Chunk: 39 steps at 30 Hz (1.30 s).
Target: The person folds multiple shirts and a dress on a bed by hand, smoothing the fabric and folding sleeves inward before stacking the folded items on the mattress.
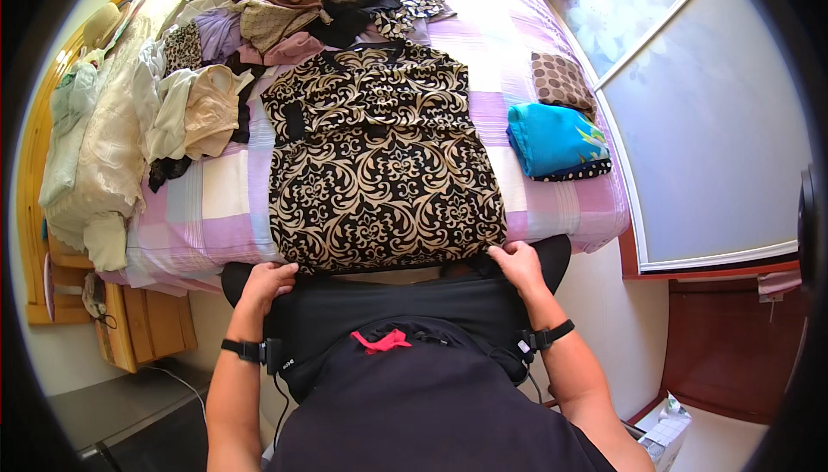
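A black garment with a cream scroll pattern [388,174] lies spread on the bed, its neckline at the far side and its hem at the near edge. My left hand [270,283] pinches the hem's left corner between thumb and fingers. At the right corner of the hem, my right hand [519,265] grips the cloth the same way. The sleeves are laid inward across the upper part of the garment. Both wrists carry black straps with small devices.
A heap of mixed clothes [278,13] covers the bed's far left. Folded turquoise cloth [556,139] and a brown dotted cloth [561,81] lie at the right on the checked bedspread [226,213]. A wooden nightstand [152,323] is at the lower left, a frosted sliding door [705,136] at the right.
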Tool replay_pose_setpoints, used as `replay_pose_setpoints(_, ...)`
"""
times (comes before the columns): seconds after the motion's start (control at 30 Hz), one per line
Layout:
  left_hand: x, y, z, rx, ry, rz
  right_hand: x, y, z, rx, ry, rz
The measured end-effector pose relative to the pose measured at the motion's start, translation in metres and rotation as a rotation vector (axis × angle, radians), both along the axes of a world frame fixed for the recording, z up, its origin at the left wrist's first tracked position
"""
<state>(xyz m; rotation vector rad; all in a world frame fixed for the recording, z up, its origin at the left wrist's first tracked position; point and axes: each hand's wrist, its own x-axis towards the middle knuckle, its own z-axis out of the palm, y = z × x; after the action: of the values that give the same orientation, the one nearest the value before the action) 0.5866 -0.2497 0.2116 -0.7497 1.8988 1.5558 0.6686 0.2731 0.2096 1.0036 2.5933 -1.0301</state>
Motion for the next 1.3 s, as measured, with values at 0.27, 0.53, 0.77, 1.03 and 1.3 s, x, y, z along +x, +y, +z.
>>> replay_pose_setpoints(0.27,0.008,0.029,-0.081,-0.214,0.369,-0.102,-0.008,-0.009,-0.014,-0.351,-0.113,0.018)
replay_pose_setpoints(0.53,0.042,0.028,0.024,-0.060,0.573,-0.136,0.017,-0.019,0.039,-0.543,0.153,-0.109)
replay_pose_setpoints(0.77,0.063,0.025,0.033,0.472,0.256,0.231,0.010,-0.018,0.068,-0.732,0.395,-0.143)
replay_pose_setpoints(1.03,0.092,0.039,0.058,0.274,0.362,0.256,0.026,0.015,0.066,-0.792,0.327,-0.022)
replay_pose_setpoints(1.3,0.099,0.023,0.053,0.199,0.443,0.117,0.042,0.031,0.054,-0.897,0.312,0.037)
